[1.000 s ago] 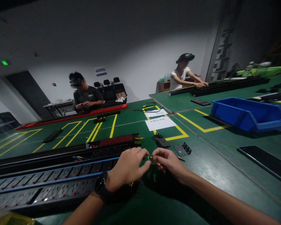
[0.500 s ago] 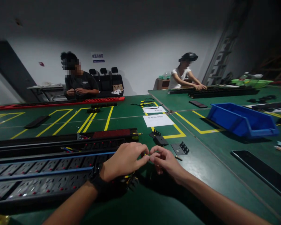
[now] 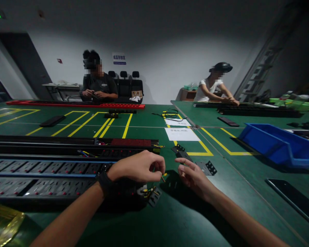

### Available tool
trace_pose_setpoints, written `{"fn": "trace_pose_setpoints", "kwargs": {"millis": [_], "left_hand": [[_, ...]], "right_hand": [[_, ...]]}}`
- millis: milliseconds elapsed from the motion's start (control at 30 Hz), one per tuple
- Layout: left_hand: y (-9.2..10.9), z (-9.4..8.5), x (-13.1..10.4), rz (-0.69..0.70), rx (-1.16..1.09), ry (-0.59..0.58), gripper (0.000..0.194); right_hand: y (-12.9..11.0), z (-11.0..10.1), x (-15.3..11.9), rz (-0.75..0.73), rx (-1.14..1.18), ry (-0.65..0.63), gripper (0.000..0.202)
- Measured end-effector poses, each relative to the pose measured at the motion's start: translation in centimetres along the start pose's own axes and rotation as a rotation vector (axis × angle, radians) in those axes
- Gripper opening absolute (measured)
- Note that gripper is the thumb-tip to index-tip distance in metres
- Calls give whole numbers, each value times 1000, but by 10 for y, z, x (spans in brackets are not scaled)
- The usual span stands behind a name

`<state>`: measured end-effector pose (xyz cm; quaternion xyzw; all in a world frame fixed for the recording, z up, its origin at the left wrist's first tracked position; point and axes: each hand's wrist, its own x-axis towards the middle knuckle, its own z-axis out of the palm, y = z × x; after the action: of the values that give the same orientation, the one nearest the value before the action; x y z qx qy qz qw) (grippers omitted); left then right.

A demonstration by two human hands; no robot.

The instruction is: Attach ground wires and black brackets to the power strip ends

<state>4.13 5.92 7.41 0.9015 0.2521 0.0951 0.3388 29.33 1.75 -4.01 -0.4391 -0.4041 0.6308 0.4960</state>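
My left hand (image 3: 141, 167), with a dark band on its wrist, reaches over the ends of black power strips (image 3: 64, 168). Its thumb and fingers are pinched closed; a small yellow and brass-coloured piece (image 3: 164, 177) shows at the fingertips, too small to name. To the right, my right hand (image 3: 194, 176) is apart from it, index finger stretched out and the other fingers loosely curled, nothing visible in them. Just beyond it lie two black perforated brackets (image 3: 182, 153) (image 3: 208, 168). Below my left hand, coloured wires (image 3: 149, 190) stick out by a small grey plate (image 3: 155, 197).
A blue bin (image 3: 275, 145) and a large phone-like slab (image 3: 290, 195) lie at the right. White paper sheets (image 3: 182, 134) and a black cable (image 3: 173, 115) are farther back. Two co-workers (image 3: 100, 85) (image 3: 211, 87) sit across the green table. Shiny gold wrapping (image 3: 5, 223) is at near left.
My hands have come apart: their fingertips met before, and now a gap lies between them. My right index finger has straightened. The camera view has turned somewhat.
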Motion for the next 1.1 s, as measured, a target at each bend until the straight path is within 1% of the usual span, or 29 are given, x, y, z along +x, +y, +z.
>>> {"fn": "trace_pose_setpoints", "kwargs": {"millis": [100, 233, 400, 500, 600, 700, 767, 900, 1100], "left_hand": [[4, -14, -9, -14, 6, -11, 17], [5, -27, -17, -78, 12, -31, 14], [-6, -34, -20, -126, 31, 3, 15], [-16, -35, -19, -120, 63, 4, 14], [-26, -31, -16, -140, 148, 2, 10], [-35, -26, -13, -183, 263, -3, 14], [-39, -23, -10, -190, 300, -14, 16], [-42, -20, -7, -181, 306, -34, 18], [-38, -16, -6, -186, 326, -38, 16]], "right_hand": [[1, -4, 3, 30, 11, 7, 53], [4, -9, 7, 62, 34, 13, 43], [5, -13, 9, 80, 36, -7, 31], [5, -15, 9, 98, 57, -23, 29], [5, -15, 10, 116, 79, -38, 33], [5, -14, 10, 121, 83, -58, 36], [4, -13, 9, 126, 83, -63, 37], [3, -13, 8, 127, 66, -58, 36], [1, -13, 7, 132, 36, -70, 36]]}}
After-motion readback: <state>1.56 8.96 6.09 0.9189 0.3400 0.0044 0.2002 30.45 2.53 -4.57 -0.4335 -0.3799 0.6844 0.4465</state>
